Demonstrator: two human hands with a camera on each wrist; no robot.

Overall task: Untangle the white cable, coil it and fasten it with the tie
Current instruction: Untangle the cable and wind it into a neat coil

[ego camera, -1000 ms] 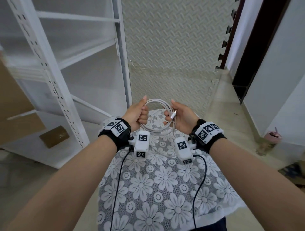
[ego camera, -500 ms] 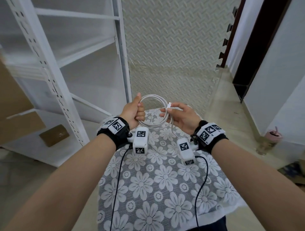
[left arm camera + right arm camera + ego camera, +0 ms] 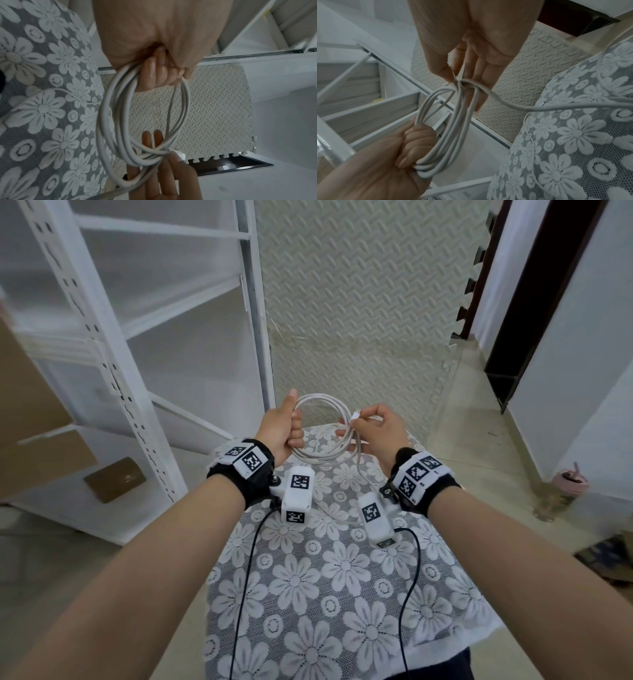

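Head view: white cable coil upright; left hand grips, right hand pinches end.

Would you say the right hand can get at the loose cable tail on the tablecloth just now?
Probably not freely: the right hand is pinching the plug end at the coil, though the tail lies close beside it.

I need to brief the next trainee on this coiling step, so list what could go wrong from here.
1. The left hand grips the white cable coil on one side only; the loops already fan apart, so they may spring open.
2. The right hand pinches just the connector end at the crossing; if it slips, the wrap could undo.
3. A loose tail trails onto the lace tablecloth and may snag or pull.
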